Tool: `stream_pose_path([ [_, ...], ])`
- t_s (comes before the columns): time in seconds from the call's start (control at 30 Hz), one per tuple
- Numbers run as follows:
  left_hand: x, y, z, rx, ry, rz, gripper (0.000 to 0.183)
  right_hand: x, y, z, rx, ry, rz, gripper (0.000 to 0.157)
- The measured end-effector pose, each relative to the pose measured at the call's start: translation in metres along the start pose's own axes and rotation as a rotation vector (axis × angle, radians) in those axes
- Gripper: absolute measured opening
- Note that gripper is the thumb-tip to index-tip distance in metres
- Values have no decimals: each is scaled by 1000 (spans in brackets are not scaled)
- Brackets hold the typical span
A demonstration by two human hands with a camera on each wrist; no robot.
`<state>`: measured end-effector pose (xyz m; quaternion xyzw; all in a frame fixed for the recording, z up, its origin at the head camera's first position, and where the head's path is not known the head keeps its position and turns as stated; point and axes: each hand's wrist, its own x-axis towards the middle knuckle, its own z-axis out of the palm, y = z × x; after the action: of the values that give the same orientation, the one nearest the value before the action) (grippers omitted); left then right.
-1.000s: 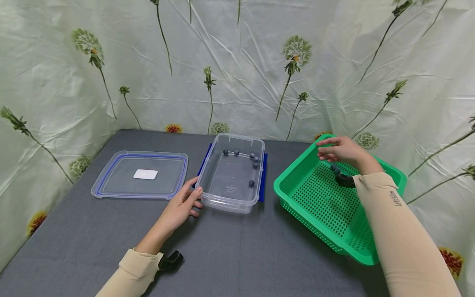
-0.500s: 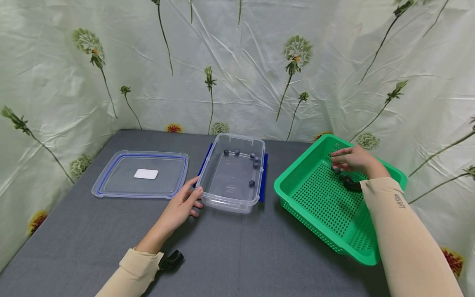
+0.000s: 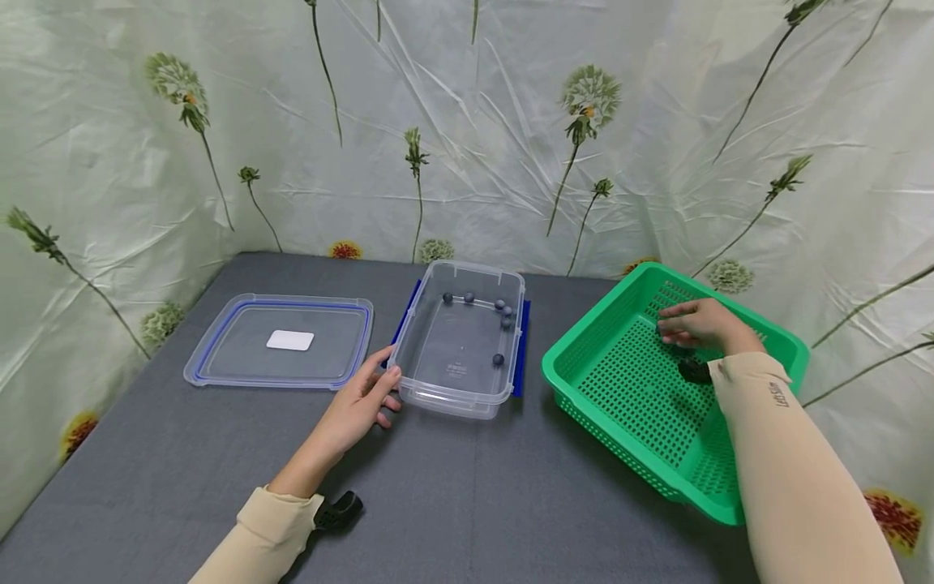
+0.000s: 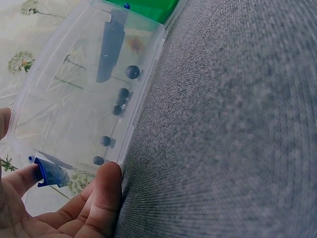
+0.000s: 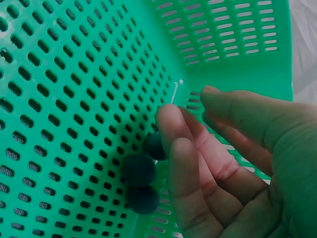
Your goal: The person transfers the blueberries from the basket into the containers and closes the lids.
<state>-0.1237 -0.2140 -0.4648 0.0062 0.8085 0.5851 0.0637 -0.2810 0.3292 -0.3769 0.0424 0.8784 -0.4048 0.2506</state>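
In the head view my left hand point(image 3: 361, 399) holds the near left corner of a clear plastic box point(image 3: 448, 393), thumb and index finger on either side of the corner. Several blueberries point(image 3: 507, 323) lie inside, mostly along the far and right walls. My right hand point(image 3: 702, 324) is down in a green perforated basket point(image 3: 584, 331), fingers loosely bent. The right wrist view shows blueberries point(image 5: 138, 170) on the basket floor against the wall, right beside the fingertips point(image 5: 184, 153). Thumb and fingers stand apart with nothing between them.
A clear lid point(image 3: 237, 361) with a blue seal and a white label lies left of the box. Blue latches point(image 3: 521, 349) hang out from the box's sides. All stand on a grey cloth-covered table point(image 3: 467, 503), with a flowered curtain point(image 3: 496, 162) behind.
My right hand has moved right and lower into the basket, over to the blueberries there. My left hand and the box keep their place.
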Motion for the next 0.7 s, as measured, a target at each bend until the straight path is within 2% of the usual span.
stream_pose_path([
  [0.27,0,0,0,9,14,-4,56,7,7,2,-95,50,19,55],
  [0.7,1,2,0,15,3,-6,57,9,8,10,-104,39,14,52],
])
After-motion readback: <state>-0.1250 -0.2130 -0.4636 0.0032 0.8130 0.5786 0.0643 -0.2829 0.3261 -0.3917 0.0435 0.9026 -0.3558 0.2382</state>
